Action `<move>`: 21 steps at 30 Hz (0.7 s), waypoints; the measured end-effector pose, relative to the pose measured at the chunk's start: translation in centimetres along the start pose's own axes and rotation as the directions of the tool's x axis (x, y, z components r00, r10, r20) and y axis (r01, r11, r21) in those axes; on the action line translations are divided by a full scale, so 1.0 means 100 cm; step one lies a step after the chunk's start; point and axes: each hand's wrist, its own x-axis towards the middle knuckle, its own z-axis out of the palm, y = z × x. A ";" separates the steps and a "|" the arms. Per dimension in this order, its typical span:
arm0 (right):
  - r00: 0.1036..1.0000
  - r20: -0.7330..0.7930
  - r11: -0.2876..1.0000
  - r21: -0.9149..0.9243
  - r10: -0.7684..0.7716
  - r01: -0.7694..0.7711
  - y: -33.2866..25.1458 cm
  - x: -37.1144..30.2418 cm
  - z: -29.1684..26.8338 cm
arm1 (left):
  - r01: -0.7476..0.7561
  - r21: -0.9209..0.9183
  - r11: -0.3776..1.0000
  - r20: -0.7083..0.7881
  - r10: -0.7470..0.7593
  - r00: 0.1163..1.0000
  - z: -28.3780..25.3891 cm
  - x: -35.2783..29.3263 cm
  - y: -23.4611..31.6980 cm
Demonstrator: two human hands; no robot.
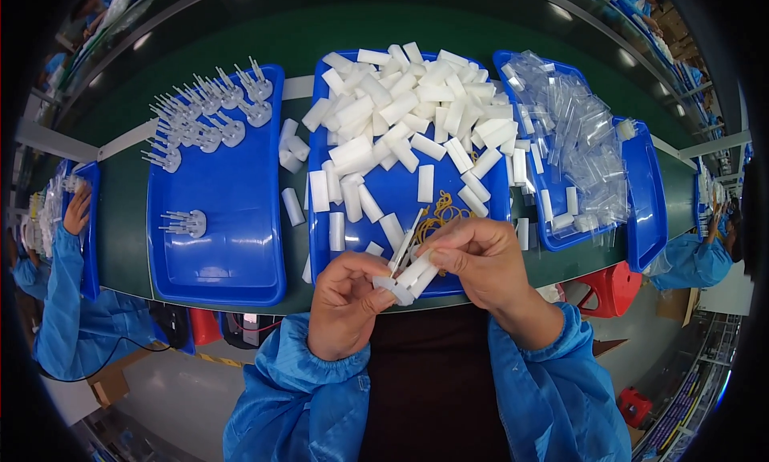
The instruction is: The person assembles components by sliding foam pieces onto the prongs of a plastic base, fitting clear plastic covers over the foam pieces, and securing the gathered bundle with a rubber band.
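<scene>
Left hand (346, 303): pinches round white base (398, 291);
Right hand (484, 258): pinches white block (422, 275);
Block's lean: up-right, from base toward right fingers

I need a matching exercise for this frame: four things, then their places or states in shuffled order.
1. Left hand
2. Pronged white pieces
3. Yellow cords
4. Clear plastic pieces

A. heaped on the right tray
B. pinching a white disc
C. in the left tray
D. tangled in the middle tray

Pairs: 1-B, 2-C, 3-D, 4-A
</scene>
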 end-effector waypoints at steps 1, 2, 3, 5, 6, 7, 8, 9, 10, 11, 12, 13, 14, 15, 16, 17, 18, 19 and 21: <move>0.999 0.030 1.000 -0.021 0.015 -0.014 -0.001 -0.001 0.002 | -0.010 -0.008 1.000 -0.004 0.010 1.000 0.000 -0.003 0.002; 0.998 0.061 0.999 -0.043 0.028 -0.025 -0.002 0.000 0.003 | -0.023 -0.015 1.000 -0.005 0.023 1.000 -0.001 -0.005 0.003; 0.998 0.066 0.999 -0.048 0.019 -0.015 -0.006 0.004 0.001 | -0.031 -0.015 0.999 0.004 0.031 1.000 -0.002 -0.006 0.004; 0.987 0.163 0.952 -0.303 0.005 0.045 -0.016 0.016 -0.006 | -0.005 -0.014 1.000 -0.043 0.005 0.999 -0.006 -0.009 0.005; 0.991 0.106 0.920 -0.373 -0.087 0.121 -0.023 0.024 -0.002 | -0.007 -0.031 1.000 -0.032 0.006 0.999 -0.008 -0.009 0.007; 0.985 0.009 0.827 -0.542 -0.174 0.151 -0.024 0.034 -0.007 | -0.009 -0.029 1.000 -0.021 0.008 1.000 -0.010 -0.010 0.008; 0.965 0.036 0.610 -0.768 -0.261 0.194 -0.032 0.048 -0.008 | -0.064 0.044 0.997 -0.007 0.064 0.998 -0.013 -0.010 0.009; 0.939 0.083 0.333 -0.921 -0.334 0.200 -0.039 0.059 -0.009 | -0.118 0.114 0.987 0.011 0.117 0.993 -0.015 -0.010 0.010; 0.936 0.081 0.332 -0.922 -0.341 0.200 -0.037 0.070 -0.014 | -0.159 0.161 0.974 0.023 0.157 0.987 -0.016 -0.009 0.011; 0.917 0.160 0.093 -0.974 -0.365 0.206 -0.031 0.081 -0.022 | -0.155 0.158 0.975 0.037 0.151 0.988 -0.013 -0.008 0.013; 0.899 0.244 -0.148 -0.968 -0.363 0.203 -0.024 0.088 -0.026 | -0.133 0.165 0.977 0.016 0.132 0.991 -0.009 -0.008 0.015; 0.897 0.240 -0.150 -0.969 -0.370 0.197 -0.019 0.092 -0.027 | -0.109 0.172 0.979 -0.006 0.112 0.994 -0.007 -0.008 0.017; 0.946 0.204 -0.228 -0.962 -0.251 0.147 -0.014 0.096 -0.025 | -0.110 0.174 0.979 -0.002 0.112 0.994 -0.007 -0.009 0.018; 0.980 0.152 -0.310 -0.945 -0.132 0.105 -0.009 0.099 -0.026 | -0.083 0.181 0.980 -0.007 0.085 0.996 -0.008 -0.010 0.018; 0.974 0.164 -0.320 -0.942 -0.159 0.106 -0.002 0.099 -0.030 | -0.054 0.187 0.981 -0.012 0.057 0.998 -0.009 -0.011 0.019; 0.973 0.167 -0.320 -0.941 -0.157 0.109 -0.003 0.098 -0.030 | -0.056 0.187 0.981 -0.014 0.060 0.998 -0.010 -0.011 0.019; 0.969 0.197 -0.297 -0.944 -0.148 0.146 -0.006 0.094 -0.030 | -0.053 0.193 0.980 0.001 0.054 0.999 -0.011 -0.011 0.019; 0.964 0.225 -0.274 -0.944 -0.138 0.181 -0.009 0.090 -0.031 | -0.050 0.198 0.979 0.016 0.048 0.999 -0.011 -0.011 0.018; 0.945 0.270 -0.197 -0.952 -0.187 0.233 -0.017 0.077 -0.026 | -0.070 0.268 0.961 0.023 0.066 0.998 -0.009 -0.011 0.019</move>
